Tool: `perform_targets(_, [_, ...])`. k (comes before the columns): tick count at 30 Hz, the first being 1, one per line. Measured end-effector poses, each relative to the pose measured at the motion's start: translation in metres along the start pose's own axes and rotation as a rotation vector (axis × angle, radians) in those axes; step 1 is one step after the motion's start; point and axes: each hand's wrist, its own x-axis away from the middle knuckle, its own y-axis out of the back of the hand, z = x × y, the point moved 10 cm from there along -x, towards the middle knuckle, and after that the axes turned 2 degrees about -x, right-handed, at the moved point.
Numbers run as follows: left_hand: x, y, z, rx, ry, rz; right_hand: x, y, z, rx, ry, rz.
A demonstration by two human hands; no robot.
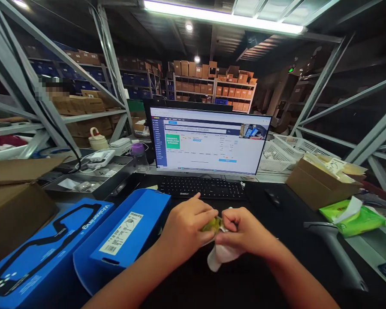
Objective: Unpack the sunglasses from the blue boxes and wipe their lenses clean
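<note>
My left hand (188,223) is closed around a small yellow, see-through, lens-like piece (215,224), mostly hidden by the fingers. Pinched in my right hand (244,231) is a white cloth (223,255), its loose end hanging below. The two hands meet over the black desk mat, and the cloth seems to touch the yellow piece. Left of my hands lies an opened blue box (154,204) with a white label. Beside it is another blue box (80,240) marked Wakening.
A keyboard (202,188) and monitor (209,146) stand ahead. On the right are a mouse (272,197), a scanner (337,253), a green tissue pack (354,219) and a cardboard box (321,182). A large carton (19,210) sits left. Metal frames rise on both sides.
</note>
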Motion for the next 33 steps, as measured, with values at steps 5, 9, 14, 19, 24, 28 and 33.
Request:
perform_targets(5, [-0.002, 0.021, 0.016, 0.104, 0.155, -0.098, 0.016, 0.014, 0.011, -0.103, 0.059, 0.296])
perform_targets(9, [0.001, 0.012, 0.028, 0.088, 0.358, -0.031, 0.009, 0.045, 0.005, -0.2, 0.053, 0.011])
perform_targets(14, [0.021, -0.041, 0.046, 0.33, 0.666, 0.283, 0.005, 0.075, -0.024, -0.361, -0.029, -0.553])
perform_targets(19, [0.026, -0.036, 0.072, 0.429, 0.782, 0.117, 0.006, 0.087, -0.032, -0.446, 0.022, -0.727])
perform_targets(24, [0.027, -0.01, 0.089, 0.46, 0.801, -0.096, 0.007, 0.073, -0.006, -0.441, 0.07, -0.386])
perform_targets(28, [0.027, -0.004, 0.089, 0.474, 0.791, -0.163, 0.02, 0.066, 0.018, -0.035, 0.131, -0.371])
perform_targets(33, [0.024, -0.001, 0.083, 0.453, 0.741, -0.185, 0.022, 0.055, 0.031, 0.197, 0.258, -0.424])
